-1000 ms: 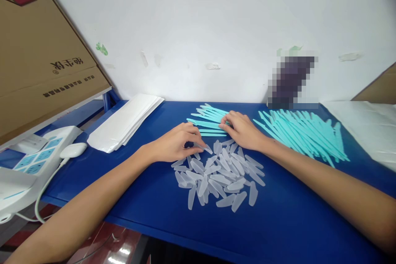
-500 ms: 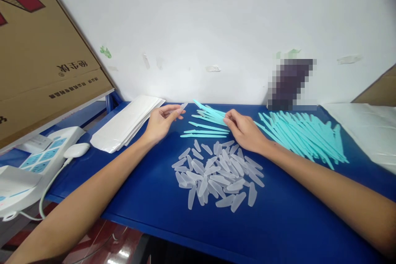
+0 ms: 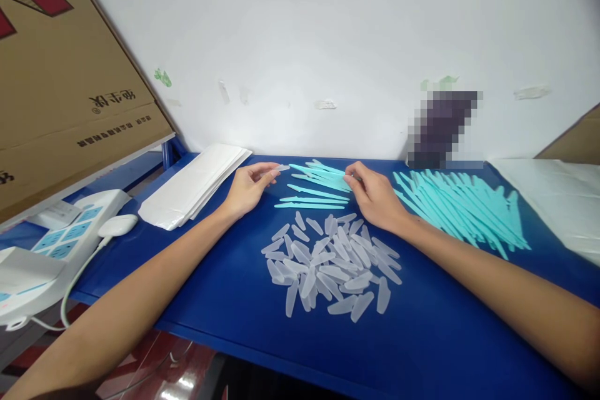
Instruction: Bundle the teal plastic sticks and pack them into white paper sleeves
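Observation:
My left hand [image 3: 249,189] pinches a small frosted plastic cap [image 3: 284,167] between thumb and fingertips. Opposite it, my right hand [image 3: 375,197] grips a turquoise eyebrow razor [image 3: 312,167] by its handle end. The razor's tip points left and meets the cap's edge; how far it sits inside, I cannot tell. Beneath the held razor lie several more turquoise razors [image 3: 312,205], roughly side by side. Nearer to me spreads a loose pile of frosted caps [image 3: 328,265]. Right of my right hand rests a larger heap of turquoise razors [image 3: 469,209].
White flat packets [image 3: 192,187] lie stacked at the left of the blue table [image 3: 215,287]. A power strip [image 3: 70,244] with a white plug and cable stands beyond its left edge. A cardboard box [image 3: 70,69] leans there, and white sheeting [image 3: 553,200] covers the right side.
The razor in my right hand has levelled out, its tip now at the cap. My left hand has shifted slightly right and turned the cap flatter towards it.

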A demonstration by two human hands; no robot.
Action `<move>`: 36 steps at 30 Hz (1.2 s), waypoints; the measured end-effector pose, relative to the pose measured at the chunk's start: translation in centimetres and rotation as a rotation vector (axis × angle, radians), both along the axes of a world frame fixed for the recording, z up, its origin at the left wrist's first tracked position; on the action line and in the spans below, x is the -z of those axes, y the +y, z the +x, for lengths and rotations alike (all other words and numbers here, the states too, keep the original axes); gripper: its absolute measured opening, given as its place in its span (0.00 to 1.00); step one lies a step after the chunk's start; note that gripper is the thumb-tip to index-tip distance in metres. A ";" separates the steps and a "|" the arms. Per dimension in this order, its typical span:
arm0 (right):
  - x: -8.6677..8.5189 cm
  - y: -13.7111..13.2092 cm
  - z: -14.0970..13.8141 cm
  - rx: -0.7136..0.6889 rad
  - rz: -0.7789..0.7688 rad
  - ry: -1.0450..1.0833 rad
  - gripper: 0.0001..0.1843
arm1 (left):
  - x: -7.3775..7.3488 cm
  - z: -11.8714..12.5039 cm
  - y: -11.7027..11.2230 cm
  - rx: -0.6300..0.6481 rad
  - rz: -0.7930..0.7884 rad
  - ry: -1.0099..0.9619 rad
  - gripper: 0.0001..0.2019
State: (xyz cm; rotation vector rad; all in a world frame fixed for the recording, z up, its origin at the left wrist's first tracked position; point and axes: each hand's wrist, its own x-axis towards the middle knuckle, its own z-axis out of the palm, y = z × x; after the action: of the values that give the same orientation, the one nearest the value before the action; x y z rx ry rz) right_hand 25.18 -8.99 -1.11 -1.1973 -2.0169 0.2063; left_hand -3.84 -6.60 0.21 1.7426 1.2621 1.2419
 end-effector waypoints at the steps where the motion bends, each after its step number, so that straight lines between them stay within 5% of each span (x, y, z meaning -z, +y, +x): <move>1: 0.0 0.0 0.0 0.011 -0.001 0.000 0.09 | 0.0 0.0 0.0 0.001 0.006 0.003 0.21; 14: -0.2 -0.1 -0.1 -0.031 -0.013 -0.025 0.09 | 0.5 -0.2 0.2 0.035 0.028 0.045 0.22; 23: 0.0 -0.1 0.1 -0.120 -0.005 0.009 0.09 | 0.0 1.0 -1.6 0.126 0.224 0.306 0.13; 32: 0.6 0.5 0.0 0.095 -0.001 -0.112 0.09 | 0.9 0.0 0.1 -0.054 0.167 0.228 0.18; 36: 0.6 0.5 -0.1 0.079 -0.015 -0.132 0.08 | 1.1 -0.4 0.4 -0.085 0.163 0.226 0.19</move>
State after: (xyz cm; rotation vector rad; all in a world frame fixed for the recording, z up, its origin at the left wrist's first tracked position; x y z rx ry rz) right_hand 25.10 -8.52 -1.67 -1.3277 -2.0794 0.1057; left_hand -4.27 -6.15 -0.88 2.0115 1.4089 1.2529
